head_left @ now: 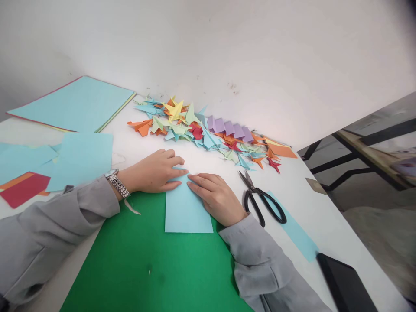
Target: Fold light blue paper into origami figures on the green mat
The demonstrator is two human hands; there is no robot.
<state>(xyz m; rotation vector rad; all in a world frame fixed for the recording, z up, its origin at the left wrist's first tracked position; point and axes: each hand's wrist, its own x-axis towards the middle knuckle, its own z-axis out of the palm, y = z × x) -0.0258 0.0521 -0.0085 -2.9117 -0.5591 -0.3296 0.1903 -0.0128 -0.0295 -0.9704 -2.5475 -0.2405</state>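
Observation:
A light blue sheet of paper point(188, 212) lies on a green board, its far end under my fingers. My left hand point(156, 173) grips the far left part of the sheet, thumb on top and fingers curled around the far edge. From the right, my right hand point(217, 195) presses the same far end, with its fingers close together and the fingertips almost meeting my left hand's. Part of the sheet's far edge is hidden by the fingers. Black-handled scissors point(256, 195) lie partly open to the right of my right hand, overlapping a light blue paper strip point(299, 236).
Many folded coloured paper pieces point(195, 125) are heaped along the wall. Large coloured sheets point(78, 104) lie at the far left, with cut blue paper point(86, 160) and a red piece point(26, 189) nearer. The green board point(152, 268) is in front; a black phone-like object point(346, 281) sits right.

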